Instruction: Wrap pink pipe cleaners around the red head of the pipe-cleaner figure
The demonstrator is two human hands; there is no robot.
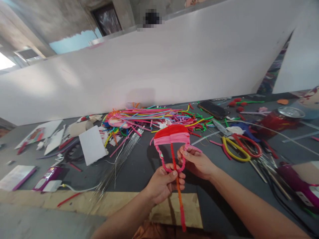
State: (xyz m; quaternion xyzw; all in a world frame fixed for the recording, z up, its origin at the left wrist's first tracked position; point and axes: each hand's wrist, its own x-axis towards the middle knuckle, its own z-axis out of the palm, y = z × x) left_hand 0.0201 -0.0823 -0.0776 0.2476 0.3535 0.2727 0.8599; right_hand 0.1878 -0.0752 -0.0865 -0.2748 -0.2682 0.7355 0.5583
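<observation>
A pipe-cleaner craft (171,134) is held up over the dark table, with a red top, a pink band below it and a looped pink frame hanging down. An orange-red stem runs down through its middle. My left hand (166,182) is closed around the stem and the bottom of the pink loop. Higher up, my right hand (195,162) pinches the right side of the pink frame with thumb and fingers. Behind the craft lies a heap of coloured pipe cleaners (149,114).
Scissors with yellow and red handles (239,147), a drink can (276,122) and a dark phone (213,109) lie to the right. Thin metal wires (119,159), a white card (92,145) and a purple device (47,177) are on the left. A white panel (174,59) stands behind.
</observation>
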